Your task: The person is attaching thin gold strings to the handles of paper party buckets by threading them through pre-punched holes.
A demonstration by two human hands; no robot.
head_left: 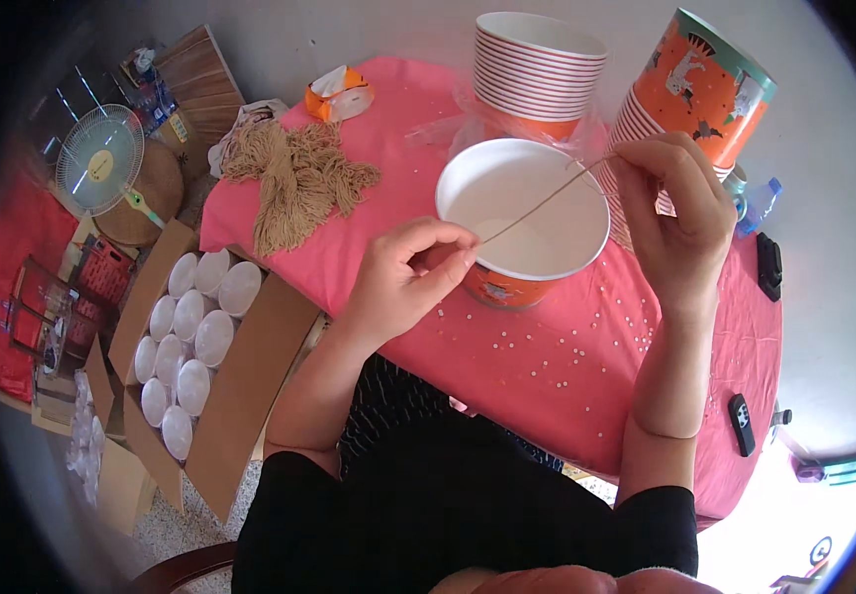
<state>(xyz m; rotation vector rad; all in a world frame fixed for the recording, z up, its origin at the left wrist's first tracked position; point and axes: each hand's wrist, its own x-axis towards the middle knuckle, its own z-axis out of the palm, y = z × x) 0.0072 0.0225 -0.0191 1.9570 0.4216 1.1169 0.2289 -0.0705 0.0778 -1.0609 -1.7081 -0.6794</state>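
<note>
A thin tan string (pixel 537 204) is stretched on a slant over a white-lined paper bucket (pixel 468 188). My left hand (pixel 400 279) pinches its lower end between thumb and fingertips, in front of the bucket's left side. Higher up, at the bucket's right rim, my right hand (pixel 680 203) pinches the other end, with a short tail curling loose there. The bucket stands upright on the pink-covered table (pixel 547 396), its orange printed outside showing below the rim. At the table's far left lies a bundle of similar tan strings (pixel 294 188).
Behind the bucket stand a stack of paper buckets (pixel 539 74) and a leaning orange stack (pixel 705 84). White dots are scattered over the cloth. An orange-and-white packet (pixel 339 94) lies at the back. A cardboard box (pixel 240 396) of clear cups is at left; a remote (pixel 742 424) at right.
</note>
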